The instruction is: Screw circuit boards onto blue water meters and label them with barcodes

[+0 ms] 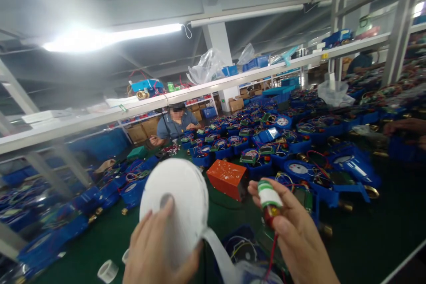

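My left hand (159, 244) grips a large white roll of tape (181, 199), with fingers at its core hole and thumb by its lower edge. A loose white strip (218, 248) hangs from the roll toward the lower middle. In my right hand (296, 226) is a small green battery (268, 196) with a white band round it and red wires at its lower end, held between thumb and fingers. Below and between my hands lies an open blue meter housing (244, 248) with wires inside, partly covered by clear plastic.
An orange-red box (228, 179) stands just beyond my hands. Many blue meters (299, 168) with wires and boards crowd the green bench. Small tape rolls (108, 271) lie at the lower left. A co-worker (175, 122) sits across, below a long shelf (199, 89); another person's hand (404, 126) is at right.
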Action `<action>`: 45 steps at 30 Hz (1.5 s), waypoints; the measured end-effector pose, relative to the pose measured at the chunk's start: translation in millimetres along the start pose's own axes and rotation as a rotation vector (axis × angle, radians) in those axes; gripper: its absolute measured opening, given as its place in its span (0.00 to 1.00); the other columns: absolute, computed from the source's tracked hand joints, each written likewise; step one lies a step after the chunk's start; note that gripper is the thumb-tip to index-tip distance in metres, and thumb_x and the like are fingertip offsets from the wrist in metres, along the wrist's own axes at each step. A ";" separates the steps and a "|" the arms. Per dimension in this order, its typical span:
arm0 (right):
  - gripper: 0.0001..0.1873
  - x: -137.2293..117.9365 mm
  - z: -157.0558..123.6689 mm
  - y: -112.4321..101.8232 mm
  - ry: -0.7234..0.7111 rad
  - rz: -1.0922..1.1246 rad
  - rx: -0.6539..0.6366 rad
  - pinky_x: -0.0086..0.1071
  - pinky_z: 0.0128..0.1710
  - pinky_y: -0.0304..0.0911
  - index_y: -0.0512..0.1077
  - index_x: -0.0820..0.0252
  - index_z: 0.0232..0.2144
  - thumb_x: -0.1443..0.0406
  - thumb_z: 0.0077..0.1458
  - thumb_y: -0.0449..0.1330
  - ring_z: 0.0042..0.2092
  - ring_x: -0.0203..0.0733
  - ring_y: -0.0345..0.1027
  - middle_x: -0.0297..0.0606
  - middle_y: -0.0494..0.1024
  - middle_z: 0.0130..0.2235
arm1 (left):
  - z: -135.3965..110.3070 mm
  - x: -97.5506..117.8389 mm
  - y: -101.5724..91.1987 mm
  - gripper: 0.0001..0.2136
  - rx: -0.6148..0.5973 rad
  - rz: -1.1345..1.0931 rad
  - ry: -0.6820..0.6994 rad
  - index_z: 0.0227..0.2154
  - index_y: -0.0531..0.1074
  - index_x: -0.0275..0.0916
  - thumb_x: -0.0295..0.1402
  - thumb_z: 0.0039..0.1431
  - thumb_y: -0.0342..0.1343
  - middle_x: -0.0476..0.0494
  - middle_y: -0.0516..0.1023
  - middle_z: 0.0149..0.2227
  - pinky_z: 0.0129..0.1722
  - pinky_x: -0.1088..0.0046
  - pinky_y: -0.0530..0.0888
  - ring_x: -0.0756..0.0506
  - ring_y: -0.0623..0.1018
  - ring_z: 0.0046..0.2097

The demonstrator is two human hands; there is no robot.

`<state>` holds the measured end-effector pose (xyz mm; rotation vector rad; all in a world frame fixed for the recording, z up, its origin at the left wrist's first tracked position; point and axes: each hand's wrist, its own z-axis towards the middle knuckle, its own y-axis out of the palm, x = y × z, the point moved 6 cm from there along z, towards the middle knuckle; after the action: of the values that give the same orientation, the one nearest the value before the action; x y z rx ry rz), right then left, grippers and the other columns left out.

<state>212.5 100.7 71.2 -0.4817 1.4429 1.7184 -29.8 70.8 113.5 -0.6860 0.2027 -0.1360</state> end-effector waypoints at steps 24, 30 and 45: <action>0.24 25.7 29.2 24.3 0.353 -0.383 -0.552 0.36 0.40 0.67 0.74 0.56 0.49 0.47 0.60 0.57 0.34 0.43 0.72 0.35 0.79 0.32 | 84.0 88.0 0.9 0.21 -0.514 -0.764 0.305 0.53 0.68 0.49 0.27 0.58 0.58 0.51 0.78 0.46 0.49 0.72 0.73 0.49 0.76 0.47; 0.29 31.0 16.9 39.0 0.348 -0.595 -0.651 0.32 0.33 0.64 0.71 0.58 0.49 0.43 0.60 0.52 0.32 0.43 0.72 0.36 0.79 0.30 | 56.9 73.7 1.9 0.23 -0.432 -0.743 0.233 0.53 0.67 0.45 0.26 0.54 0.61 0.50 0.78 0.46 0.47 0.73 0.73 0.49 0.74 0.46; 0.13 37.1 -31.3 9.8 -0.109 -1.091 -0.618 0.56 0.65 0.39 0.74 0.49 0.45 0.61 0.56 0.64 0.49 0.51 0.69 0.35 0.77 0.38 | 10.8 22.0 24.6 0.12 -0.551 -0.855 -0.288 0.42 0.75 0.48 0.29 0.56 0.61 0.53 0.78 0.37 0.38 0.73 0.73 0.50 0.76 0.37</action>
<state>176.4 83.8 41.7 -1.2046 0.3350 1.1737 -4.5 92.0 102.8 -1.3005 -0.3605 -0.8140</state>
